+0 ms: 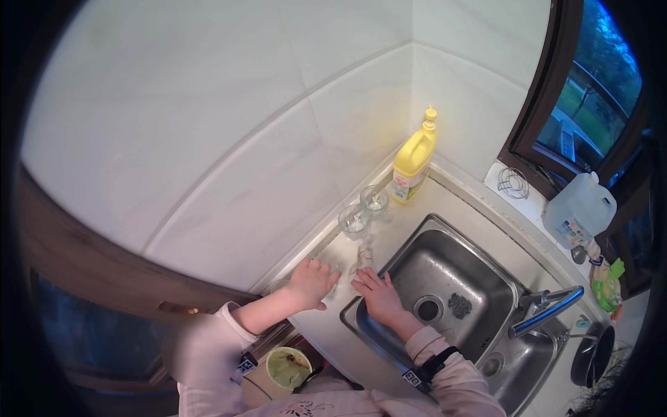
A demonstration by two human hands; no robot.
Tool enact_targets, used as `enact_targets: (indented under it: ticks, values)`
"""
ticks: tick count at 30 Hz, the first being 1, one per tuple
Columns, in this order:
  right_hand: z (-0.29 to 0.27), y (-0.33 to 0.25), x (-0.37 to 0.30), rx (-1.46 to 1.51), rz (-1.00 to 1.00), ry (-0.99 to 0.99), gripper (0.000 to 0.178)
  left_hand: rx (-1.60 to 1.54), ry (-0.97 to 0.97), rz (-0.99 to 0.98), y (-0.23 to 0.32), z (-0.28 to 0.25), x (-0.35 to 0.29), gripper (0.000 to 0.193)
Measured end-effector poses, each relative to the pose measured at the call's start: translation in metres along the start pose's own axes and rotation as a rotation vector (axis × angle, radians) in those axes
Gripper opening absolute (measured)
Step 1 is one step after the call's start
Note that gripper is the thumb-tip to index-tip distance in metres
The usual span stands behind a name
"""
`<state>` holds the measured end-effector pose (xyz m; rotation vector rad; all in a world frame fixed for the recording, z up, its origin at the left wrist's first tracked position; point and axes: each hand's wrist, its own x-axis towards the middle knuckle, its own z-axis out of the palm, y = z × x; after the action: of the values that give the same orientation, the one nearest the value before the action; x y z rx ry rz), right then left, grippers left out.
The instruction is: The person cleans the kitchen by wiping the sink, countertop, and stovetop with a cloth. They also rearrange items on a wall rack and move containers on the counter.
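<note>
My left hand [311, 283] is over the pale counter left of the sink. Its fingers and thumb curve around what looks like a clear drinking glass [334, 283], largely hidden by the hand. To its right, my right hand [379, 297] lies with fingers stretched out near the sink's left rim. The fingertips touch or nearly touch a beige, crumpled-looking thing [364, 256] on the counter; I cannot tell its kind. Beyond both hands, two clear glasses [353, 221] stand close together along the wall.
A yellow pump bottle [411, 169] stands in the corner. The steel sink [464, 267] has a second basin and a chrome faucet [549, 309] on its right. A large clear jug [580, 210] and a wire rack [513, 183] sit by the window. Below the counter is a light-green bin [289, 368].
</note>
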<state>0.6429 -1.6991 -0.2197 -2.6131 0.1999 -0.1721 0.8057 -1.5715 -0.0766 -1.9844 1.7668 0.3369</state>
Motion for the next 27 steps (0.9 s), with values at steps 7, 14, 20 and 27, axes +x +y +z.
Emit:
enact_targets:
  ticks: [7,14,20,27]
  values:
    - [-0.002,-0.002,0.000,0.020,0.007,0.008,0.046,-0.059,0.141,-0.048,-0.014,0.013,0.019,0.084]
    - [-0.001,-0.001,-0.001,0.013,0.011,0.022,0.047,-0.178,0.250,-0.140,-0.031,0.009,0.055,0.085]
    - [-0.001,-0.003,0.000,0.020,0.028,0.007,0.048,-0.280,0.335,-0.128,-0.035,0.013,0.052,0.083]
    - [0.005,-0.018,-0.003,0.065,0.009,-0.016,0.045,-0.382,0.357,-0.200,-0.028,0.019,-0.053,0.074]
